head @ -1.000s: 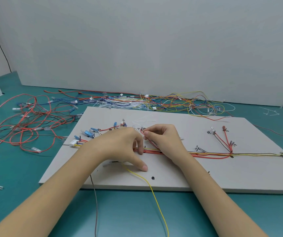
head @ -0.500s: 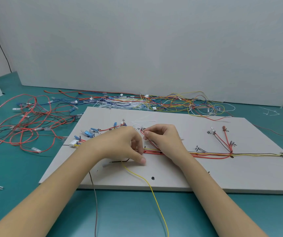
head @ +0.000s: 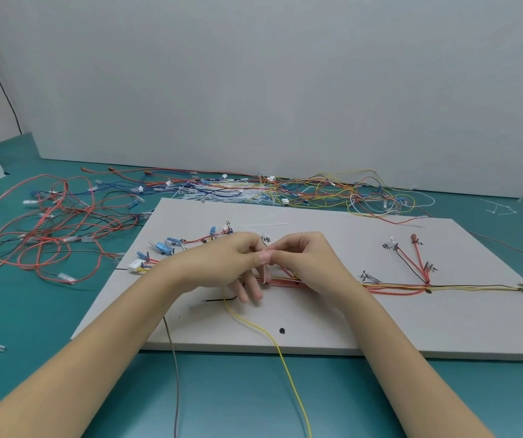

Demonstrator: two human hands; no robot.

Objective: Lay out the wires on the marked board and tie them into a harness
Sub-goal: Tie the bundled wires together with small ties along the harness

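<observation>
Lifted off the wire bundle (head: 285,282) mid-board since a moment ago, left hand (head: 222,267) and right hand (head: 304,260) now both pinching what looks like a cable tie (head: 266,273) looped over it, probably tightening.

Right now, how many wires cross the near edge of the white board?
2: a yellow wire near the middle and a grey wire left of it. The forearms cover parts of the edge of the board, so more may be hidden.
</observation>
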